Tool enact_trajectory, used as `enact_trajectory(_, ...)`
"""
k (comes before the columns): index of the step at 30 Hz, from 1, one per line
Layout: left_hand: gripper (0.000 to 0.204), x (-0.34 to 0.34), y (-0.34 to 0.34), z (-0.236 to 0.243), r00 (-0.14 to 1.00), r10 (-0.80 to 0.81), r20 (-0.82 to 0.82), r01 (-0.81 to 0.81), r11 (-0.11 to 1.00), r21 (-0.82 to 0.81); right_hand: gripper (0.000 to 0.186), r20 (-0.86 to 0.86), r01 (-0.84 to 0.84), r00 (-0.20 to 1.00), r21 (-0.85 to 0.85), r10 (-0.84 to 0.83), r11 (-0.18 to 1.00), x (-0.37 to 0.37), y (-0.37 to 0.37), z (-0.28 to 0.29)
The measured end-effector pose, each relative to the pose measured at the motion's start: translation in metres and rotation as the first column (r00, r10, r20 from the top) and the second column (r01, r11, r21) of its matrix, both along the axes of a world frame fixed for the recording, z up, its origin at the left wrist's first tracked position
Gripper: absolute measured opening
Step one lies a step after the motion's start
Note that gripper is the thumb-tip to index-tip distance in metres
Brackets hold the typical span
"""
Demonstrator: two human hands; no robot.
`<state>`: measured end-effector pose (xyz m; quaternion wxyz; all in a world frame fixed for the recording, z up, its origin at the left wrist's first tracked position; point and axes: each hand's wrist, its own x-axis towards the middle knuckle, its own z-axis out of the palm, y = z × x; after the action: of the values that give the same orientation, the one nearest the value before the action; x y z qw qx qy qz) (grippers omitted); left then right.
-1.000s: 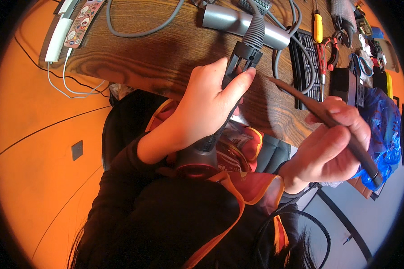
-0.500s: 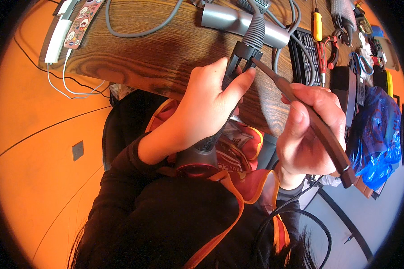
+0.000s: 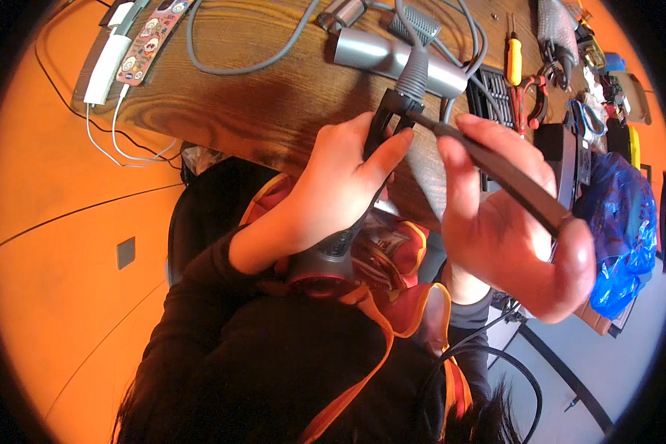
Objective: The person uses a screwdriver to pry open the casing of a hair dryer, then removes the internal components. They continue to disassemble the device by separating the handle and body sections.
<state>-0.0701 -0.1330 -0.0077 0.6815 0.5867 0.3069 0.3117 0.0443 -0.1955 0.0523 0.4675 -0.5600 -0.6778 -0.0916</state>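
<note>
My left hand [image 3: 337, 174] is wrapped round the dark handle of a partly opened hair dryer [image 3: 320, 268]. The dryer's wide, red-rimmed end lies toward my body, and its handle points away over the table edge. At the handle's far end a black slotted collar [image 3: 401, 103] meets the ribbed sleeve of a grey cord [image 3: 414, 74]. My right hand [image 3: 507, 214] grips a dark, slim pointed tool [image 3: 514, 174], whose exact kind I cannot make out. Its tip touches or nearly touches the collar, by my left thumb. The tool's rear end rests against my right palm.
On the wooden table [image 3: 274, 111] lie a silver tube [image 3: 399, 63], a mesh cylinder [image 3: 422, 29], a yellow-handled screwdriver [image 3: 513, 59], red-handled pliers [image 3: 529, 103] and a black bit case [image 3: 492, 92]. A blue plastic bag [image 3: 618, 229] is at the right, a white power strip [image 3: 105, 70] at far left.
My right hand has shifted its grip: the palm has turned and now covers the tool's rear end. The tool lies flatter, its tip still at the collar. My left hand keeps its hold.
</note>
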Motion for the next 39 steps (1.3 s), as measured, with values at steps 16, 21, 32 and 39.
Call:
enact_trajectory(16, 0.023, -0.001, -0.001, 0.002, 0.998, 0.022, -0.057, -0.017, 0.996, 0.085, 0.068, 0.122, -0.192, 0.976, 0.079, 0.181, 0.978, 0.001, -0.005, -0.008)
enact_trajectory(21, 0.023, 0.001, -0.001, -0.005, 1.0, 0.009, -0.024, -0.005, 0.991, 0.137, 0.056, 0.134, -0.254, 0.962, 0.136, 0.237, 0.958, 0.002, -0.008, -0.016)
enact_trajectory(32, 0.025, -0.005, -0.002, 0.0, 0.997, -0.044, 0.071, 0.039, 0.996, 0.074, 0.04, 0.043, -0.268, 0.959, 0.456, 0.279, 0.849, -0.021, 0.0, -0.043)
enact_trajectory(39, 0.021, -0.007, 0.001, 0.002, 0.993, -0.082, 0.079, 0.077, 0.995, 0.06, 0.054, 0.237, -0.297, 0.942, 0.261, 0.238, 0.918, -0.015, -0.008, -0.02)
